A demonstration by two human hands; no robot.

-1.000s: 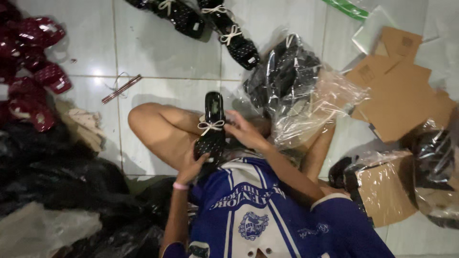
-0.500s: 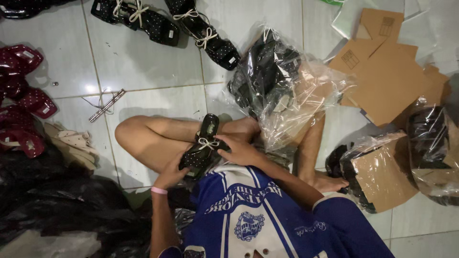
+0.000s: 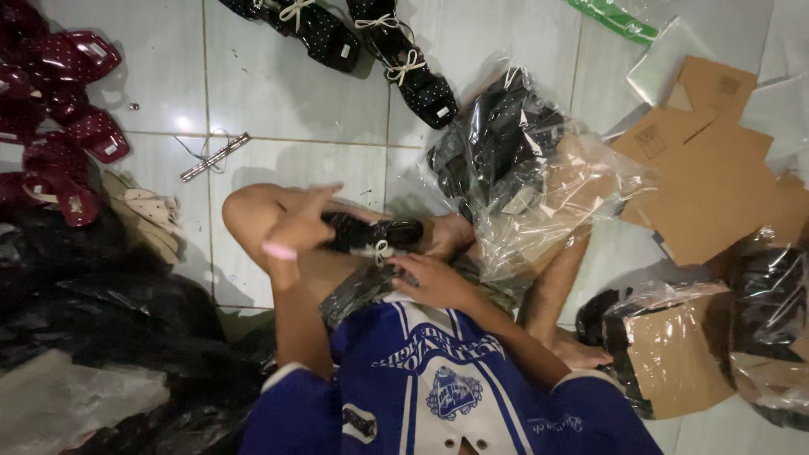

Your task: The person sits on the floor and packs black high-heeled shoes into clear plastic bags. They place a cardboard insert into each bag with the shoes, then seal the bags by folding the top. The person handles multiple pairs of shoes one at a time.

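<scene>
Left hand (image 3: 299,226): fingers spread, resting on one end of the black shoe (image 3: 371,236); whether it grips cannot be told.
Right hand (image 3: 434,282): open, fingertips at the shoe's white bow.
Shoe: lying sideways across the lap, between both hands.
Bag (image 3: 522,181): clear plastic, holds more black shoes, just beside the right hand.
Floor (image 3: 278,93): black pair (image 3: 371,38) above, red shoes (image 3: 59,126) left, cardboard (image 3: 712,181) right.

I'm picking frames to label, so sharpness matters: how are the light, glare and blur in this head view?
Head view: dim, uneven light; a bright glare spot on the floor tile; sheen on the clear plastic bag hides its contents; the left hand is slightly motion-blurred on the black shoe, the right hand sharper; the dark bags at left lose detail in shadow.
</scene>
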